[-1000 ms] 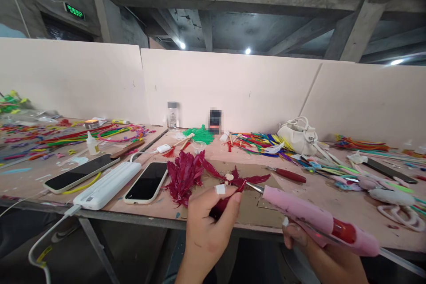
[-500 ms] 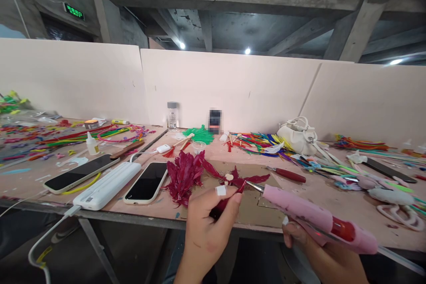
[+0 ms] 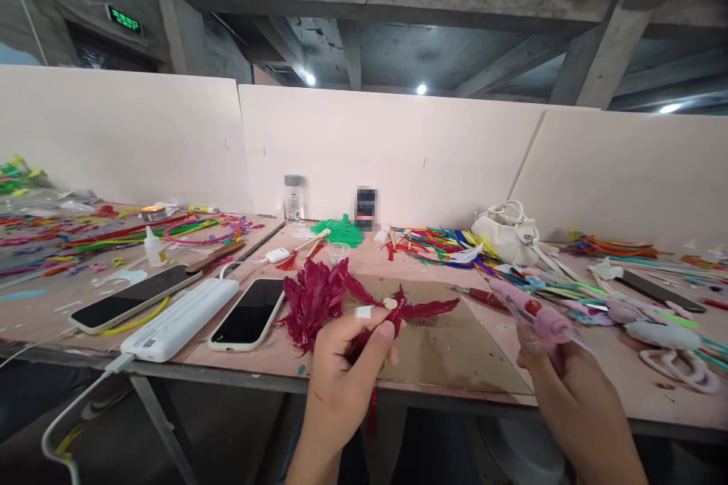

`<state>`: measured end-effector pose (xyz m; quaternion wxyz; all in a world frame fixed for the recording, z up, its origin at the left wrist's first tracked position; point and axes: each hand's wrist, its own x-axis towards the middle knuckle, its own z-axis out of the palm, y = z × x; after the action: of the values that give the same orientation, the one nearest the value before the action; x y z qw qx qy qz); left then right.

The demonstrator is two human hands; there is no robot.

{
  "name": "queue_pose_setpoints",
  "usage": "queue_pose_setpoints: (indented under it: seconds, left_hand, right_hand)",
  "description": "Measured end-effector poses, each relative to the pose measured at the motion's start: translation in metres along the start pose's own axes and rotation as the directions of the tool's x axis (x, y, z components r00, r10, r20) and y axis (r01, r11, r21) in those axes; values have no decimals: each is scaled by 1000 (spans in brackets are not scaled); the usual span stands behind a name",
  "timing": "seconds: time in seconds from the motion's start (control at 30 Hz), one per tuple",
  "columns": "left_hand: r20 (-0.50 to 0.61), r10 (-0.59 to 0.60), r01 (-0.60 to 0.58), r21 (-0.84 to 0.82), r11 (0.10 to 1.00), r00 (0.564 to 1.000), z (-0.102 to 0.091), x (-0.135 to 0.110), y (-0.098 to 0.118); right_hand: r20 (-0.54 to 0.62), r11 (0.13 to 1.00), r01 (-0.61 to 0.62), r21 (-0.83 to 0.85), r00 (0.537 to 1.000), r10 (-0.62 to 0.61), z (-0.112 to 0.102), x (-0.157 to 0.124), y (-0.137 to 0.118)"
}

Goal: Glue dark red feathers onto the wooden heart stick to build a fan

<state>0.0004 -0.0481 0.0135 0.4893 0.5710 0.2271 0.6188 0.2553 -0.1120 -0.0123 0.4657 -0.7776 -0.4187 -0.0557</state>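
Note:
My left hand (image 3: 349,371) is closed in a pinch on a dark red feather (image 3: 399,311), its tip pointing up past the thumb. A strip of white tape wraps one finger. Wrapped around the handle of a pink hot glue gun (image 3: 531,309), my right hand (image 3: 574,394) is off to the right, with the gun apart from the feather. Beyond the left fingers, more dark red feathers (image 3: 433,308) and a small cream piece (image 3: 390,303) lie on a cardboard sheet (image 3: 460,352). A bunch of dark red feathers (image 3: 315,301) sits left of them. Something thin and red (image 3: 372,413) hangs below the left hand.
A red-handled tool (image 3: 483,297) lies behind the cardboard. To the left are a phone (image 3: 249,314), a white power bank (image 3: 180,320) with a cable and another phone (image 3: 133,299). A white bag (image 3: 509,235) and colourful craft stems (image 3: 432,242) stand towards the back panel.
The glue gun has moved right and turned away from the feather, its nozzle now clear of it. My left hand has shifted slightly left and still pinches the feather.

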Motion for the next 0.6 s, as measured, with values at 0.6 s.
queue_pose_setpoints:
  seconds: [0.6]
  left_hand:
    - [115,-135,140,-42,989,984,9,9,3]
  right_hand:
    - [104,944,-141,-299,978,180,0,22,60]
